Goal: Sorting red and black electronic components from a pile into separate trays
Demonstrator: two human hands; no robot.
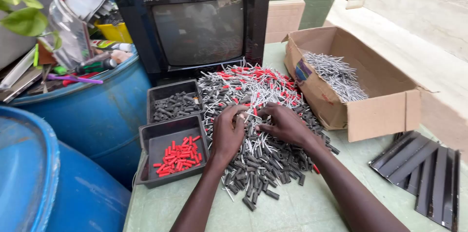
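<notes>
My left hand (229, 132) and right hand (283, 123) rest on the big heap of silver metal pins with red and dark grey plastic sleeves (258, 115) on the pale green worktop (302, 207). Both have their fingers curled, pinching at pins where they meet; what exactly each grips I cannot tell. Left of my hands sit a dark tray of red sleeves (171, 150) and a dark tray of grey sleeves (173, 100). A cardboard box of bare pins (351, 80) stands to the right.

Heaped pins (253, 115) — grey, red, silver — on table.
</notes>
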